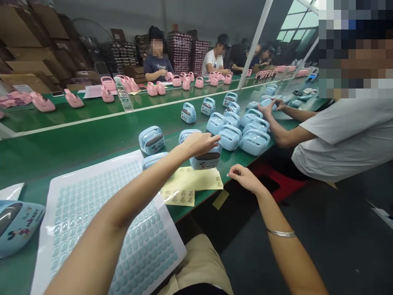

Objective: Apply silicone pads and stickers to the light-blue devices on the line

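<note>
My left hand (pixel 201 142) reaches out over the green table and grips the top of a light blue handled device (pixel 206 160) that stands on yellow sticker sheets (pixel 196 180). My right hand (pixel 244 177) hovers at the table's edge, fingers pinched together; what they hold, if anything, is too small to name. A white sheet of small blue pads (pixel 101 217) lies under my left forearm. Two more blue devices (pixel 151 140) stand just beyond it.
A cluster of blue devices (pixel 242 131) stands to the right, where a co-worker's hands (pixel 270 107) touch some of them. Another blue device (pixel 16 223) lies at the far left. A water bottle (pixel 123 95) and pink devices (pixel 107 93) line the far side, with seated people behind.
</note>
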Demonstrator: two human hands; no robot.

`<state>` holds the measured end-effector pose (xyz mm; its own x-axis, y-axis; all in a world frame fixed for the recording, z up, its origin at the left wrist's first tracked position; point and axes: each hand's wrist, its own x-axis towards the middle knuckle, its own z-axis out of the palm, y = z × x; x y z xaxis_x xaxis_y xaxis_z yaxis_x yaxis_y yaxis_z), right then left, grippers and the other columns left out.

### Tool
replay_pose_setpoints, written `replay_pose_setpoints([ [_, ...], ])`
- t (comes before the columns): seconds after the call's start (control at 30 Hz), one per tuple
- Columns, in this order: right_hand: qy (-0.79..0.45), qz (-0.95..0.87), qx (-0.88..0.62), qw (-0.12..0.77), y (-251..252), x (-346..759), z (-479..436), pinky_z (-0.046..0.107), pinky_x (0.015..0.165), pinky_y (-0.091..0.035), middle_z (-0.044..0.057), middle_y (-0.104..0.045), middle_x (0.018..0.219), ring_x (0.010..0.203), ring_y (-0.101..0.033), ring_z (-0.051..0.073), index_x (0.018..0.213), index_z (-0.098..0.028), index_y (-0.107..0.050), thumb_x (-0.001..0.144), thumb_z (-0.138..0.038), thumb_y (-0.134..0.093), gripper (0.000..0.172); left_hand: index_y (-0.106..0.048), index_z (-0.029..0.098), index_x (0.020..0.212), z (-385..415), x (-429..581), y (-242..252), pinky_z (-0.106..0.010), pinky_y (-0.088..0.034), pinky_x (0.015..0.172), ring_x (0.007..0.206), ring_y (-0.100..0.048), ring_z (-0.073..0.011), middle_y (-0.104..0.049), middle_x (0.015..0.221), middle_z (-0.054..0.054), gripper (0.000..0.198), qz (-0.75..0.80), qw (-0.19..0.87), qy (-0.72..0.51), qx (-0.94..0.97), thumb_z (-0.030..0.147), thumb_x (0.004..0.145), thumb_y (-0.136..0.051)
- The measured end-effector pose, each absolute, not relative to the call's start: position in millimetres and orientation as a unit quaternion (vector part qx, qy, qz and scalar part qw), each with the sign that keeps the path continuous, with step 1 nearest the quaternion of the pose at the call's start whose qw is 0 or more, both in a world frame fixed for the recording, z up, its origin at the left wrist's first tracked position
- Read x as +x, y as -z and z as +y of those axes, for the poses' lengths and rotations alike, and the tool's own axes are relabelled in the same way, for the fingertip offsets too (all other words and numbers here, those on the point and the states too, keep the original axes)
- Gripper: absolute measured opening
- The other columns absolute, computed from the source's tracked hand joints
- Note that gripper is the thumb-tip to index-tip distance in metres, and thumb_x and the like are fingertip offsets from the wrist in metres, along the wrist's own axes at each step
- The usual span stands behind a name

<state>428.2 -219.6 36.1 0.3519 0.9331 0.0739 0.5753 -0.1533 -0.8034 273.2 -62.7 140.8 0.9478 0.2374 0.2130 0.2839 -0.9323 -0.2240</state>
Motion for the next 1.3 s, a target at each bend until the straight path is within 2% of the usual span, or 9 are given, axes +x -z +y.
replay_pose_setpoints([
  [0.2,-0.234,-0.506,-0.729,0.396,-27,433,-219,0.03,0.065,-0.041,0.0,-0.049,0.073,0.066,-0.047,0.014,0.065,-0.02,-0.053,0.071,-0.041,-0.054,0.022,-0.052,0.02,0.117,-43,315,-97,-0.03,-0.039,0.055,0.072,-0.063,-0.0251,-0.061,0.09,-0.014,0.036,-0.115,0.126,0.098,-0.98,0.035,0.094,-0.029],
  [0.47,-0.258,-0.51,-0.733,0.369,-22,430,-202,0.03,0.07,-0.041,0.0,-0.049,0.076,0.07,-0.048,0.014,0.064,-0.019,-0.055,0.071,-0.026,-0.057,0.01,-0.051,0.02,0.118,-29,320,-92,-0.031,-0.041,0.056,0.084,-0.061,-0.0278,-0.06,0.096,-0.015,0.035,-0.108,0.12,0.114,-0.98,0.034,0.094,-0.029],
  [0.67,-0.27,-0.519,-0.738,0.337,-20,427,-195,0.03,0.07,-0.042,0.0,-0.047,0.081,0.066,-0.046,0.012,0.063,-0.017,-0.058,0.071,-0.021,-0.06,0.01,-0.053,0.016,0.115,-64,304,-103,-0.04,-0.043,0.083,0.114,-0.048,-0.0314,-0.047,0.129,-0.019,0.035,-0.107,0.092,0.158,-0.977,0.029,0.094,-0.028],
  [0.77,-0.256,-0.525,-0.741,0.331,-16,426,-194,0.031,0.073,-0.042,0.001,-0.046,0.082,0.068,-0.047,0.012,0.062,-0.017,-0.058,0.072,-0.02,-0.061,0.01,-0.057,0.015,0.106,-96,287,-91,-0.037,-0.045,0.075,0.097,-0.058,-0.0266,-0.059,0.109,-0.015,0.036,-0.119,0.009,0.071,-0.99,0.03,0.094,-0.027],
  [0.87,-0.231,-0.534,-0.744,0.329,-12,423,-194,0.032,0.075,-0.043,0.001,-0.046,0.084,0.069,-0.048,0.012,0.062,-0.017,-0.056,0.072,-0.018,-0.061,0.011,-0.059,0.015,0.101,-114,269,-65,-0.036,-0.047,0.071,0.093,-0.06,-0.0271,-0.062,0.1,-0.013,0.027,-0.109,-0.026,-0.006,-0.994,0.036,0.087,-0.047],
  [0.93,-0.209,-0.538,-0.747,0.33,-8,420,-196,0.033,0.077,-0.043,0.002,-0.045,0.087,0.072,-0.049,0.013,0.066,-0.017,-0.056,0.072,-0.018,-0.061,0.008,-0.057,0.014,0.107,-116,261,-46,-0.039,-0.047,0.078,0.106,-0.055,-0.0313,-0.059,0.111,-0.016,0.036,-0.116,-0.027,-0.016,-0.993,0.039,0.081,-0.057],
  [1.03,-0.173,-0.538,-0.754,0.335,-5,415,-200,0.036,0.079,-0.043,0.003,-0.045,0.093,0.076,-0.051,0.015,0.075,-0.018,-0.057,0.074,-0.021,-0.06,0.004,-0.05,0.013,0.119,-110,255,-27,-0.044,-0.041,0.091,0.123,-0.042,-0.0324,-0.049,0.13,-0.018,0.043,-0.123,-0.032,-0.013,-0.992,0.04,0.084,-0.053],
  [1.17,-0.145,-0.539,-0.757,0.34,-1,411,-205,0.038,0.084,-0.043,0.005,-0.045,0.096,0.085,-0.052,0.018,0.071,-0.018,-0.056,0.076,-0.024,-0.058,0.008,-0.045,0.017,0.126,-106,254,-22,-0.049,-0.036,0.095,0.124,-0.04,-0.0328,-0.044,0.135,-0.016,0.041,-0.119,-0.035,-0.011,-0.992,0.036,0.09,-0.042],
  [1.3,-0.148,-0.545,-0.752,0.34,1,411,-206,0.039,0.089,-0.041,0.006,-0.046,0.096,0.093,-0.051,0.02,0.067,-0.019,-0.054,0.077,-0.024,-0.056,0.012,-0.044,0.021,0.129,-105,257,-25,-0.052,-0.036,0.093,0.121,-0.041,-0.0348,-0.044,0.134,-0.016,0.046,-0.119,-0.038,-0.03,-0.992,0.041,0.088,-0.045],
])
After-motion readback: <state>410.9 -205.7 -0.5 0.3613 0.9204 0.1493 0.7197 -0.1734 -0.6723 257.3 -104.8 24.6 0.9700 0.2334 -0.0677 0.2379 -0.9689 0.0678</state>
